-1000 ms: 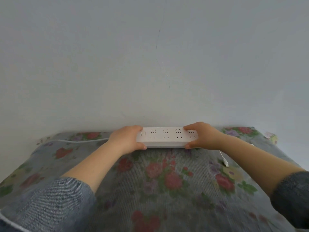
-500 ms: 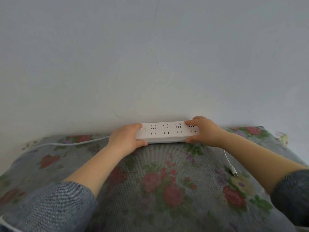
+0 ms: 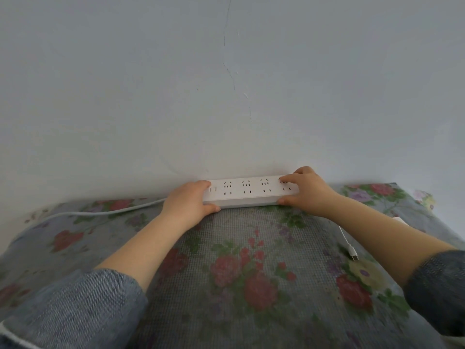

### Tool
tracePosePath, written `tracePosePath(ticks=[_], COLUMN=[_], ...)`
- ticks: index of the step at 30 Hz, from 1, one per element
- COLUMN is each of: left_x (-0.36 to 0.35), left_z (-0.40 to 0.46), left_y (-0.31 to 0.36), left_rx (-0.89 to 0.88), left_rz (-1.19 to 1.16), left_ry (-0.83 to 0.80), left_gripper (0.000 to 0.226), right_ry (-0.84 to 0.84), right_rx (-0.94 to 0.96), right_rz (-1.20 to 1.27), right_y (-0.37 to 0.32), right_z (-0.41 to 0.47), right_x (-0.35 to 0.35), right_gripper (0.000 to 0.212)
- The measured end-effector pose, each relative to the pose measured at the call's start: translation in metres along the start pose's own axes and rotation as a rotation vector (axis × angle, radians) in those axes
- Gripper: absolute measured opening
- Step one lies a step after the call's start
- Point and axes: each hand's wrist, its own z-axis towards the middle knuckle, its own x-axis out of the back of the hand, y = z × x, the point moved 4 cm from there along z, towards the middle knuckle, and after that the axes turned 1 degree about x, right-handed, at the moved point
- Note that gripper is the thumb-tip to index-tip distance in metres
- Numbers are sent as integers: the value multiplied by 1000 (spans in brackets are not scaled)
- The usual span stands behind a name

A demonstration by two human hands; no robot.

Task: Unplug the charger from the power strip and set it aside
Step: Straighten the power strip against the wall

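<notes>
Both hands grip the power strip point(image 3: 251, 192), which lies against the wall point(image 3: 226, 84) on the floral cover point(image 3: 251, 273): the left hand point(image 3: 187, 205) wraps its switch end, the right hand point(image 3: 305, 191) its far end. All 4 visible socket pairs look empty, so the unplugging seems done. A white cable point(image 3: 348, 244) lies right of the strip; the charger body point(image 3: 400, 220), if that white corner is it, is mostly hidden behind the right forearm. Next, letting go of the strip looks enough.

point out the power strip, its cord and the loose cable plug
power strip point(image 3: 251, 193), head view, middle of its socket face
cord point(image 3: 100, 212), head view, mid-length on the cloth
cable plug point(image 3: 352, 253), head view, connector tip
</notes>
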Motion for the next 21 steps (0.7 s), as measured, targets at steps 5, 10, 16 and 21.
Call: tracePosePath(ticks=[5, 10, 16, 21], left_x=[-2, -1, 6, 16], left_z=[-1, -4, -11, -19], left_y=[1, 4, 8, 27], left_rx=[13, 34, 66, 31], left_rz=[0, 42, 57, 86], left_ry=[-13, -43, -69, -11], left_gripper=[69, 69, 73, 71], right_ry=[0, 6, 0, -22], right_rx=[-9, -4, 26, 30], right_rz=[-24, -58, -102, -127], right_y=[-3, -9, -17, -17], right_z=[-4, -13, -27, -41], right_x=[1, 8, 20, 29], right_gripper=[63, 68, 68, 63])
